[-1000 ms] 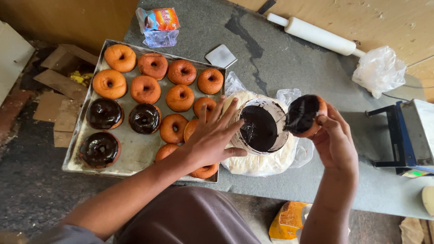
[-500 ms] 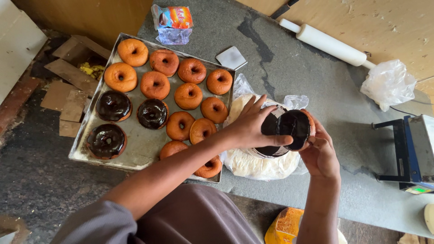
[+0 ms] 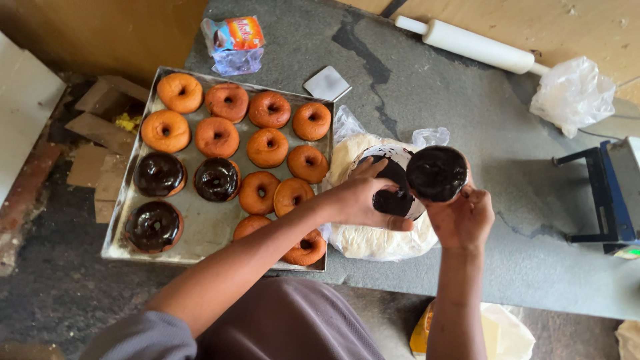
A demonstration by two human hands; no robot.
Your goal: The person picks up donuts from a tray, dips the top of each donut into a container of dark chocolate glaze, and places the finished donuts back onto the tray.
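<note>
Head view, looking straight down: the right hand has its fingers curled up around a doughnut whose top is coated in dark chocolate glaze, held glazed face up just above and to the right of a small bowl of chocolate glaze. The left hand reaches across from the tray side, its fingers spread over the near rim of that bowl and closed on it, thumb lying along the lower edge. The bowl sits on top of a pale lump of dough in a clear plastic bag, which rests on the grey worktop.

Left of the hands lies a metal tray with rows of plain brown doughnuts and three glazed doughnuts at its left side; the left forearm passes over the tray's near right corner, above a plain one.

Farther back on the worktop are a small white square card, a small packet in clear wrap with an orange label, a white rolling pin and a crumpled plastic bag. At the right edge stands a blue and black metal frame. Below the worktop edge an orange and pale bag shows by the right forearm.
</note>
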